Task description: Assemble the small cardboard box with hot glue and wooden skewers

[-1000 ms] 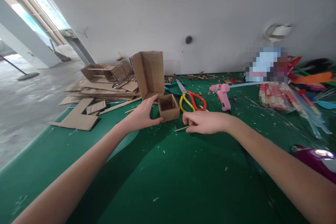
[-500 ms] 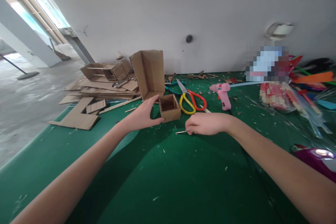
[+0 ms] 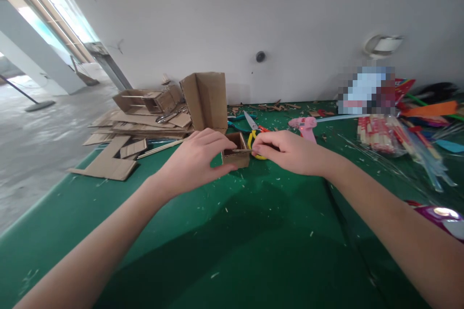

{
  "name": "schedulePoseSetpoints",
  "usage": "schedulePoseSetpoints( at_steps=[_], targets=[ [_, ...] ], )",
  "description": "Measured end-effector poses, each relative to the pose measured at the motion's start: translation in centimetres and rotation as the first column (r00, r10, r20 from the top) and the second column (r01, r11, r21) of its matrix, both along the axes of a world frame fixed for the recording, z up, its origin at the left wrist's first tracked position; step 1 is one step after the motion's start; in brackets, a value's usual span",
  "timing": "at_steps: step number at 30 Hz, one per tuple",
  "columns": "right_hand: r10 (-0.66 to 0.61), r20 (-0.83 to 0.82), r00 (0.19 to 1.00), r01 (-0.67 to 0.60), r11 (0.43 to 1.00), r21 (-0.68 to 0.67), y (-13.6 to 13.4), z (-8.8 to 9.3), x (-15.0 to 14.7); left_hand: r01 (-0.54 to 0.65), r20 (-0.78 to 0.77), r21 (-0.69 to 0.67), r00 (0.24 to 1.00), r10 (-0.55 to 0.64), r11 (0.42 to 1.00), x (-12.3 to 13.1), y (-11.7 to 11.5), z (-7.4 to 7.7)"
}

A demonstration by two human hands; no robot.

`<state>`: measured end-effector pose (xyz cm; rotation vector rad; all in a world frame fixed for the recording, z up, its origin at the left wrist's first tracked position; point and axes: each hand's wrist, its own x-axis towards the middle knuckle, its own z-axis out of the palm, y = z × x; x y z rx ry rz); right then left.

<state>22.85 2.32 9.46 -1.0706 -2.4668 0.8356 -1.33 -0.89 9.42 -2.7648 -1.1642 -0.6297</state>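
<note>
A small cardboard box (image 3: 235,160), open at the top, sits on the green table. My left hand (image 3: 197,161) is around its left side, with the thumb along the front wall and the fingers over the left edge, covering that part of the box. Just right of the box, my right hand (image 3: 286,150) pinches a short thin stick (image 3: 243,151). The stick lies level across the front rim of the box, its left end close to my left fingertips. Whether it touches the rim I cannot tell. Behind my right hand are scissors (image 3: 251,120) with yellow and red handles, partly hidden.
A tall folded cardboard piece (image 3: 212,101) stands behind the box. Cardboard sheets (image 3: 145,128) and a cardboard frame (image 3: 139,101) are stacked at the left. A pink glue gun (image 3: 306,128) lies beyond my right hand. Packed sticks (image 3: 377,133) are at the right. A wall borders the back.
My right hand has raised the stick from low over the table to the box's front rim. My left hand has moved right, farther over the box. The box has stayed in place.
</note>
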Motion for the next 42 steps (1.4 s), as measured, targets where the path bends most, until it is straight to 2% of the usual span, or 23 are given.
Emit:
schedulePoseSetpoints(
  at_steps=[6,10,16,22,29,36,42],
  targets=[
    [0.013,0.006,1.0,-0.013,1.0,-0.018,-0.4,-0.1,-0.5,0.006,0.162,0.096,0.986,-0.022,0.995,0.9,0.3,-1.5],
    [0.009,0.004,1.0,-0.009,1.0,-0.01,-0.2,-0.3,-0.5,0.043,0.187,0.102,0.98,-0.062,0.994,0.7,0.3,-1.3],
    [-0.025,0.002,1.0,0.025,1.0,-0.019,0.6,-0.8,-0.2,0.016,0.26,0.053,0.965,-0.029,0.998,0.3,0.0,-0.8],
    [0.014,0.026,1.0,-0.013,1.0,-0.027,0.0,-0.9,-0.9,0.075,0.199,0.059,0.976,-0.086,0.995,0.9,0.0,-1.2],
    [-0.04,0.021,0.999,0.04,0.999,-0.022,0.7,-1.2,-0.2,-0.001,0.31,0.053,0.95,-0.016,0.999,-0.2,0.6,-1.1],
    [0.052,0.022,0.998,-0.052,0.998,-0.034,0.3,-1.2,-0.8,0.064,0.109,0.045,0.992,-0.068,0.997,0.8,0.3,-2.0],
    [0.103,0.032,0.994,-0.101,0.993,-0.067,0.9,-1.8,-0.5,0.06,0.076,-0.027,0.995,-0.058,0.998,0.8,0.5,-1.6]
  ],
)
